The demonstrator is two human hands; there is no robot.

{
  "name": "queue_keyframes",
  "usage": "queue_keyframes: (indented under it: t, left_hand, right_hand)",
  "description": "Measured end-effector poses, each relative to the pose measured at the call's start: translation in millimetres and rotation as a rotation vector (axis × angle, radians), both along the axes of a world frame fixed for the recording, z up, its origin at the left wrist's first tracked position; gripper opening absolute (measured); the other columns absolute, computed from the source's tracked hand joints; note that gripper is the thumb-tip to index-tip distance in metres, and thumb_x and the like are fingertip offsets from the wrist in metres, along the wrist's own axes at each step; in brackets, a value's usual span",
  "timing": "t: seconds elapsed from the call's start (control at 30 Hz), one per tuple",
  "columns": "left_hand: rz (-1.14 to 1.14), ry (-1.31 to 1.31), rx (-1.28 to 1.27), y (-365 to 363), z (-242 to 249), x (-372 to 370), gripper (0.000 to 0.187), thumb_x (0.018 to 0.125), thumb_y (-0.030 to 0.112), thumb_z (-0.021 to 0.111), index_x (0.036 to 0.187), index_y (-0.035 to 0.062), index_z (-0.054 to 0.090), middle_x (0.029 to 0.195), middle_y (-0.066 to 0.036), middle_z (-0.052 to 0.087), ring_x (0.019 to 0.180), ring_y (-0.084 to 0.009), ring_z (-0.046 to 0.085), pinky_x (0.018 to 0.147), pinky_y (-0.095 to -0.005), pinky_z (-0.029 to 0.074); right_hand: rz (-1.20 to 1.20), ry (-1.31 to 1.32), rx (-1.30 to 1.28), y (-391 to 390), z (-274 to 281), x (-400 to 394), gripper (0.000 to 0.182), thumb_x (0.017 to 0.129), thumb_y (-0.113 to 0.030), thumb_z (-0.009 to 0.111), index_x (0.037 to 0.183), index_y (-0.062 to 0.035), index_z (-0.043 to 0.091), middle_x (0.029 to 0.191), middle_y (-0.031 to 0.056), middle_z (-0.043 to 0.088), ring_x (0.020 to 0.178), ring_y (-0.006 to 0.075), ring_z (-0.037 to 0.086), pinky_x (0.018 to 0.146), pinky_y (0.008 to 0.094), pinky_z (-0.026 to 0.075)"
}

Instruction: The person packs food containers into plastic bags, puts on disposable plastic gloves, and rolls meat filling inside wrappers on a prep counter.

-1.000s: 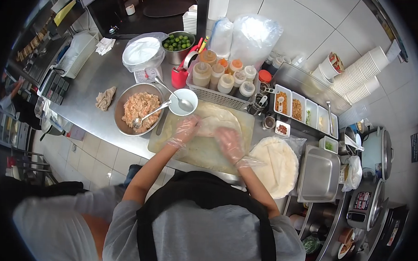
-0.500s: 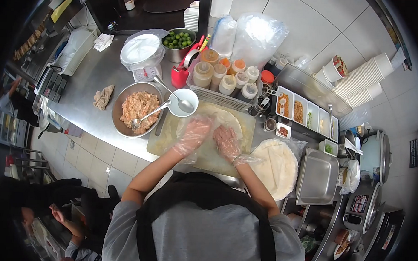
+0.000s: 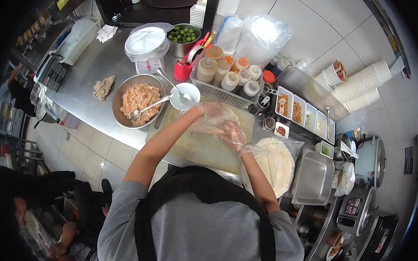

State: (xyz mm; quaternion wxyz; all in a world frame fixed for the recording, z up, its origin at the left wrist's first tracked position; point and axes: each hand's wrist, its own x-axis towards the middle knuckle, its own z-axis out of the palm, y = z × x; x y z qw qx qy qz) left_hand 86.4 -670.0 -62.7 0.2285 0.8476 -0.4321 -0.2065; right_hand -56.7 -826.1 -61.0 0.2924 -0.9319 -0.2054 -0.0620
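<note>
A pale, thin round dough sheet (image 3: 231, 114) lies at the back of the cutting board (image 3: 197, 151), partly hidden under my hands. My left hand (image 3: 208, 114), in a clear plastic glove, is at its left part, fingers bent onto the dough. Just to the right, my gloved right hand (image 3: 233, 135) grips the near edge with curled fingers. A stack of similar dough sheets (image 3: 274, 167) rests on plastic by my right forearm. Left of the board stands a steel bowl of pinkish minced filling (image 3: 138, 102) with a spoon in it.
A white bowl (image 3: 186, 95) with a spoon touches the board's back left. Behind are a basket of sauce bottles (image 3: 219, 90) and a scale (image 3: 149, 65). Topping trays (image 3: 298, 110) and a steel pan (image 3: 314, 176) stand right. Another person (image 3: 68, 208) is at lower left.
Both hands have moved: the left farther back, the right slightly right and nearer the left. The dough's near edge is now gathered between them, and more of the board shows in front.
</note>
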Motion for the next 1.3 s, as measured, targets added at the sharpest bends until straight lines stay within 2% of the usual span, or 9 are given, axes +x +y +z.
queue_keyframes:
  t: [0.17,0.27,0.37,0.47,0.57,0.67,0.87,0.97,1.3]
  left_hand:
    - [-0.09,-0.025,-0.047,-6.6,-9.8,12.1,0.029,0.077,0.026,0.054,0.095,0.0068,0.067,0.1,-0.017,0.064,0.092,-0.0297,0.061,0.08,-0.0404,0.046]
    - [-0.028,0.06,0.04,-15.2,-17.6,15.1,0.03,0.077,0.027,0.055,0.098,0.0083,0.066,0.102,-0.014,0.064,0.094,-0.0274,0.061,0.08,-0.0392,0.045]
    - [-0.033,0.036,0.034,-17.6,-32.3,21.5,0.031,0.082,0.027,0.053,0.102,0.0057,0.064,0.107,-0.016,0.062,0.101,-0.0318,0.058,0.086,-0.0398,0.044]
    - [-0.103,0.102,0.093,-14.9,-23.2,24.0,0.035,0.082,0.03,0.054,0.107,0.0069,0.063,0.11,-0.015,0.061,0.104,-0.0308,0.057,0.088,-0.0394,0.043]
    - [-0.053,0.111,0.053,-10.7,-16.9,20.3,0.038,0.082,0.032,0.054,0.11,0.0078,0.062,0.114,-0.014,0.06,0.107,-0.0295,0.056,0.09,-0.0387,0.042]
    - [-0.026,0.118,0.123,-8.8,4.7,12.4,0.038,0.083,0.033,0.053,0.111,0.009,0.062,0.117,-0.014,0.058,0.11,-0.0288,0.054,0.092,-0.0384,0.041]
    - [-0.007,0.153,0.087,-3.5,12.9,6.8,0.038,0.084,0.035,0.052,0.111,0.0106,0.062,0.116,-0.013,0.059,0.108,-0.0289,0.055,0.092,-0.0384,0.041]
    - [-0.03,0.083,0.098,-7.2,3.5,10.8,0.037,0.083,0.035,0.052,0.109,0.01,0.063,0.115,-0.013,0.059,0.106,-0.0294,0.056,0.09,-0.0389,0.042]
    - [-0.051,0.046,0.061,-11.5,-16.0,15.4,0.035,0.081,0.034,0.053,0.104,0.0099,0.065,0.11,-0.014,0.061,0.103,-0.03,0.057,0.089,-0.0401,0.043]
  right_hand:
    - [0.031,0.062,-0.098,2.4,3.9,6.5,0.032,0.068,-0.018,0.069,0.097,-0.0071,0.06,0.095,0.0124,0.055,0.094,0.0334,0.053,0.081,0.0418,0.044]
    - [-0.024,-0.02,-0.11,4.8,-3.2,-2.9,0.031,0.069,-0.019,0.069,0.097,-0.0074,0.06,0.095,0.0116,0.056,0.094,0.032,0.053,0.081,0.0409,0.044]
    - [0.027,-0.037,-0.084,-1.3,-12.3,1.8,0.032,0.069,-0.022,0.07,0.096,-0.0077,0.061,0.094,0.0105,0.056,0.094,0.0298,0.054,0.081,0.0405,0.045]
    - [0.0,-0.023,-0.006,-5.3,-24.8,-1.6,0.034,0.069,-0.027,0.071,0.096,-0.0082,0.061,0.093,0.0097,0.056,0.094,0.0283,0.054,0.081,0.0402,0.045]
    - [0.013,0.021,-0.115,-5.1,-14.8,-1.4,0.036,0.068,-0.03,0.071,0.096,-0.0083,0.062,0.091,0.0099,0.057,0.092,0.0289,0.054,0.081,0.0395,0.045]
    - [0.085,-0.111,-0.209,12.6,11.9,5.0,0.036,0.068,-0.032,0.071,0.093,-0.0065,0.062,0.089,0.0108,0.057,0.089,0.0296,0.055,0.08,0.0391,0.045]
    - [0.031,0.081,-0.12,24.8,6.2,4.7,0.039,0.068,-0.032,0.071,0.093,-0.0039,0.062,0.094,0.013,0.057,0.089,0.0313,0.056,0.08,0.0403,0.045]
    - [0.067,0.144,-0.207,35.8,30.6,9.8,0.038,0.068,-0.03,0.071,0.094,-0.0035,0.061,0.096,0.0137,0.058,0.092,0.0316,0.056,0.082,0.0398,0.045]
    - [0.127,0.172,-0.135,54.3,11.6,19.9,0.04,0.07,-0.026,0.072,0.1,-0.0022,0.06,0.102,0.0142,0.058,0.096,0.0312,0.056,0.086,0.0393,0.045]
